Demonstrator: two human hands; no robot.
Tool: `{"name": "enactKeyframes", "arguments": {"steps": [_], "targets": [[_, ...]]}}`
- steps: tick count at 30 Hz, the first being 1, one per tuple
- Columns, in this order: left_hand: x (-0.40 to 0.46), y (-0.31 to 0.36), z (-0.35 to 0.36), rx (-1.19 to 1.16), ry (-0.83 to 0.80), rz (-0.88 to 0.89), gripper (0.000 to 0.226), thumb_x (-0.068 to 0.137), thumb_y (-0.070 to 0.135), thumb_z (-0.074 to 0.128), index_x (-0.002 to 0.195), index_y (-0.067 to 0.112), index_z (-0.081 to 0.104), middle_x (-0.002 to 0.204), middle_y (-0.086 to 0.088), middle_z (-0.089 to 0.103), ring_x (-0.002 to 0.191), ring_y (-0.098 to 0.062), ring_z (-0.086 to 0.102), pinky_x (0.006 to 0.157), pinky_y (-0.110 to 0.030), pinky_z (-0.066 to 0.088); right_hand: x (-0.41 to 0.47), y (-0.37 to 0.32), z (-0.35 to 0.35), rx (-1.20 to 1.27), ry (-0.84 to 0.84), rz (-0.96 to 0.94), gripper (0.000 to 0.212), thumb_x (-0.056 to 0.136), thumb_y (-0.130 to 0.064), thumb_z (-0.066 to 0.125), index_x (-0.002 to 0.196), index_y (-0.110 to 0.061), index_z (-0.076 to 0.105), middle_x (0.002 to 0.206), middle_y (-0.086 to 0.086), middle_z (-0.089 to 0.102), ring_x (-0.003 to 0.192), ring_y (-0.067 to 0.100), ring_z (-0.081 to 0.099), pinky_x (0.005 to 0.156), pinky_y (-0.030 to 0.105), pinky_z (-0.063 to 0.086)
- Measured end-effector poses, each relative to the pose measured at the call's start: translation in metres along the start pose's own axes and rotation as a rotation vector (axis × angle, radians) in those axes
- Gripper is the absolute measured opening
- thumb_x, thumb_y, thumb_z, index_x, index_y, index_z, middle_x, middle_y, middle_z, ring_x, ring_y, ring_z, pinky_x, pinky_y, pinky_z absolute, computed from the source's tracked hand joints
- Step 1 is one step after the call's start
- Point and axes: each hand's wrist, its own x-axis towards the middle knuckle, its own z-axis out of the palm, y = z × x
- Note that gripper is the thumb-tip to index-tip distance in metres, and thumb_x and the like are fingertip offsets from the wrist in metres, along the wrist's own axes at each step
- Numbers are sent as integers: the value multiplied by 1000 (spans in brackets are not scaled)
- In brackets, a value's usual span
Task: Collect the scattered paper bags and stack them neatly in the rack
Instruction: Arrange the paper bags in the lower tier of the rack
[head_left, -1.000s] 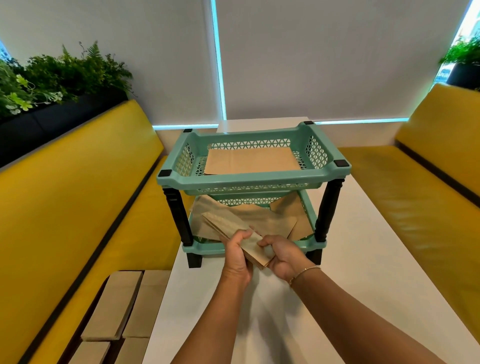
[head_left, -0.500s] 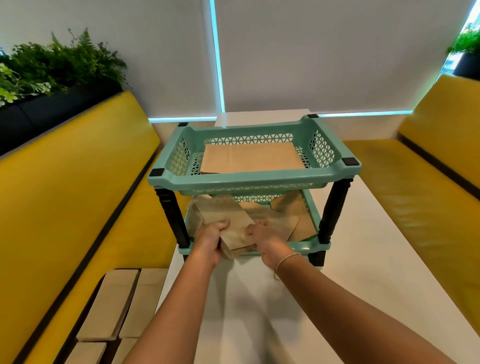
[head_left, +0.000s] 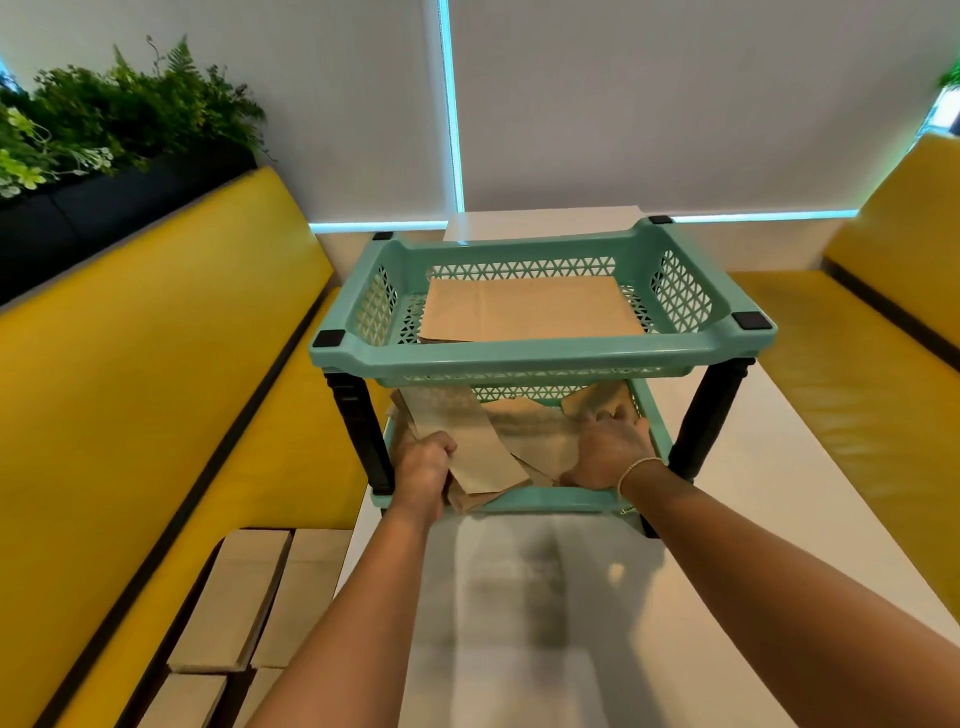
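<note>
A teal two-tier rack (head_left: 540, 358) with black legs stands on the white table (head_left: 779, 519). A flat brown paper bag (head_left: 530, 309) lies in the upper tray. Several brown bags (head_left: 519, 431) lie loosely in the lower tray. My left hand (head_left: 423, 467) grips a narrow brown bag (head_left: 467, 447) at the lower tray's front left, the bag reaching into the tray. My right hand (head_left: 608, 452) is inside the lower tray on the right, its fingers curled on the pile of bags there.
Yellow benches (head_left: 156, 415) run along both sides of the table. Several flat brown pieces (head_left: 260, 597) lie on the left bench seat near me. A planter of green plants (head_left: 104, 130) tops the left backrest. White blinds cover the wall behind.
Both hands pushed the narrow bag from in front of the rack into the lower tray. My right hand let go of it and moved right onto the pile.
</note>
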Motion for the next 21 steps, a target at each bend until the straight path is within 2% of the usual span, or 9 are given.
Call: {"name": "enactKeyframes", "arguments": {"steps": [3, 6, 10, 13, 15, 17, 18, 20, 21], "targets": [[3, -3, 0, 43, -11, 10, 29, 84, -8, 47, 88, 20, 50, 82, -4, 57, 78, -23, 54, 70, -33, 49, 3, -5, 0, -17, 27, 49, 80, 67, -53, 71, 131, -19, 38, 130, 9, 47, 127, 32, 30, 103, 43, 30], [6, -7, -2, 99, -1, 21, 32, 84, -5, 50, 97, 24, 50, 98, -9, 60, 94, -29, 56, 82, -41, 51, 5, -2, -3, 41, 115, 137, 44, 76, -23, 62, 118, -19, 51, 124, 8, 54, 124, 29, 37, 102, 38, 33], [7, -9, -2, 113, -1, 24, 28, 84, -4, 51, 91, 23, 50, 101, -10, 60, 94, -30, 57, 84, -44, 52, 6, -2, -21, 620, 218, 198, 30, 88, -5, 44, 111, -5, 62, 120, 15, 60, 117, 32, 53, 97, 33, 41], [8, -11, -2, 118, -25, 33, 31, 85, -4, 49, 99, 24, 49, 95, -7, 59, 89, -27, 56, 83, -44, 52, 11, -1, -30, 939, 124, 249, 34, 93, -5, 44, 124, 3, 53, 131, 21, 52, 120, 34, 50, 99, 34, 41], [8, -12, -3, 117, -22, 41, 32, 85, -4, 49, 104, 23, 48, 92, -4, 59, 87, -26, 56, 82, -43, 52, 5, -5, -30, 1230, 59, 239, 38, 92, -3, 47, 129, 7, 47, 133, 25, 48, 101, 32, 58, 83, 35, 48], [8, -13, -3, 113, -24, 52, 31, 85, -4, 49, 105, 20, 50, 91, -5, 60, 84, -24, 57, 79, -40, 52, 1, -10, -25, 1443, 24, 232, 39, 90, 1, 49, 129, 5, 47, 119, 20, 55, 71, 15, 51, 63, 27, 44], [8, -13, -3, 116, -26, 58, 32, 85, -3, 49, 106, 20, 52, 91, -5, 61, 84, -24, 57, 78, -39, 52, -1, -17, -23, 1464, -10, 243, 38, 90, 2, 49, 127, 3, 48, 104, 13, 57, 66, 11, 46, 59, 25, 42], [8, -13, -3, 125, -22, 59, 30, 85, -1, 50, 106, 21, 53, 96, -6, 62, 89, -26, 58, 81, -39, 51, -2, -32, -16, 1380, -28, 268, 27, 90, -4, 51, 117, -4, 57, 87, 6, 58, 67, 14, 50, 56, 26, 43], [9, -13, -3, 121, -17, 56, 28, 86, 1, 50, 105, 22, 52, 100, -6, 62, 93, -27, 58, 83, -40, 51, -3, -39, -14, 1317, -18, 278, 20, 90, -9, 54, 108, -7, 61, 86, 6, 61, 71, 19, 56, 58, 28, 46]]}}
